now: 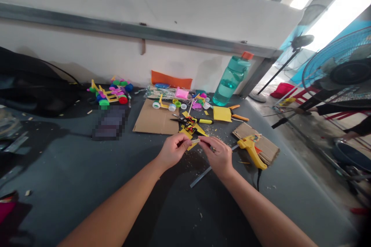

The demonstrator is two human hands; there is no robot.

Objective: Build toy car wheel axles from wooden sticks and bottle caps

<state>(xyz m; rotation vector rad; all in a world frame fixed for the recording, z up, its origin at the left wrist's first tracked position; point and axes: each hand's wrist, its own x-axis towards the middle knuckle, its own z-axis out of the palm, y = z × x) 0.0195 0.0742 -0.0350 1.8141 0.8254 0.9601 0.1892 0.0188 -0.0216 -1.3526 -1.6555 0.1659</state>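
Over the table's middle, my left hand [174,150] and my right hand [218,155] pinch the two ends of a short, pale, thin stick [195,141]. It looks like a wooden stick, but the fingers cover its ends. Just beyond my fingertips lie yellow scraps [186,132], scissors or pliers with black and yellow handles [204,120], and scattered crumbs. A metal ruler [200,176] rests partly under my right hand. To the right, a yellow glue gun [251,151] lies on a piece of corrugated cardboard [271,152].
Behind my hands are a cardboard sheet [153,119], a small wheeled yellow frame [164,104], and a teal water bottle [230,81]. Colourful wheeled models [111,93] stand at the back left, near a blurred dark rectangle [110,122]. A floor fan [344,71] stands beyond the table's right edge.
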